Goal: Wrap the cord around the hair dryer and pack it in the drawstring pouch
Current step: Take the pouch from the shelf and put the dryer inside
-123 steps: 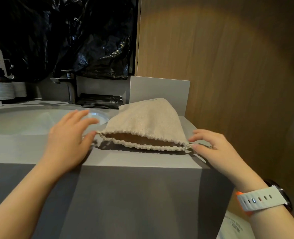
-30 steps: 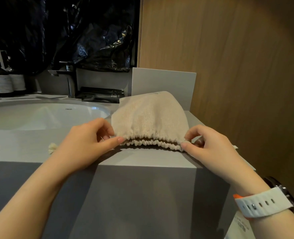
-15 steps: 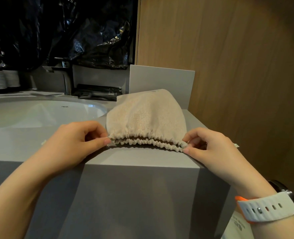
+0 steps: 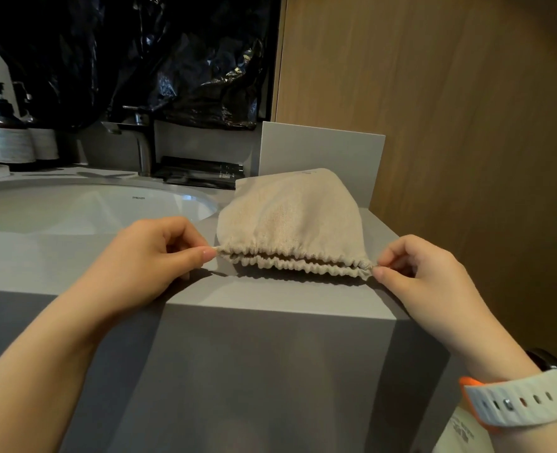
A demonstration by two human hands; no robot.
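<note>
A beige drawstring pouch [image 4: 290, 217] lies bulging on the grey counter [image 4: 270, 299], its gathered mouth facing me and nearly drawn together. My left hand [image 4: 153, 253] pinches the drawstring at the mouth's left corner between thumb and forefinger. At the right corner my right hand [image 4: 421, 273] pinches the string the same way; its wrist wears a white watch strap. The hair dryer and its cord are hidden; I cannot see inside the pouch.
A white sink basin [image 4: 84, 207] sits left of the pouch, with a faucet [image 4: 140, 138] behind it and pump bottles [image 4: 9, 129] at far left. A grey panel [image 4: 319, 155] stands behind the pouch. A wooden wall [image 4: 450, 125] closes the right side. Black plastic sheeting [image 4: 140, 53] hangs above.
The pouch mouth was wide open four seconds ago; both hands took hold of the drawstring ends and pulled outward, and the mouth has gathered into tight ruffles.
</note>
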